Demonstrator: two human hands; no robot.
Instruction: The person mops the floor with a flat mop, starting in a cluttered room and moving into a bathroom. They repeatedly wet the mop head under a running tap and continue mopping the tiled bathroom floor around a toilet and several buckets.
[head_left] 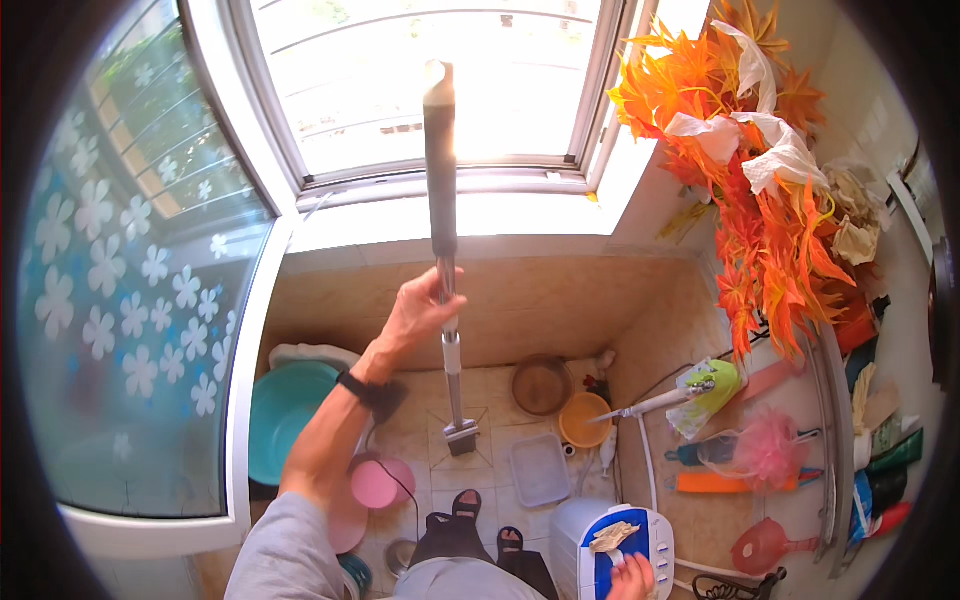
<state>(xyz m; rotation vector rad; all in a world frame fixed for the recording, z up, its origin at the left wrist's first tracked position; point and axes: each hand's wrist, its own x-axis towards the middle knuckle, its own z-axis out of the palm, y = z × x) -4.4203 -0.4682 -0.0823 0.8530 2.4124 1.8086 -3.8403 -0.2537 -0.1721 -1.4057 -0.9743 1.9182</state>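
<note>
My left hand is closed round the metal shaft of a long-handled floor tool, held upright in front of the window. This mop or squeegee has a thick grey grip at the top and a small flat head near the tiled floor; its exact kind is unclear. A dark band circles my left wrist. At the lower edge, my right hand is partly cut off, its fingers loosely apart over the blue top of a small white washing machine. Beside those fingers lies a crumpled cream cloth or glove.
A teal basin and pink bowls stand left; a clear tub, yellow basin and brown round basin stand right. Orange artificial leaves hang upper right. An open window sash juts in at left.
</note>
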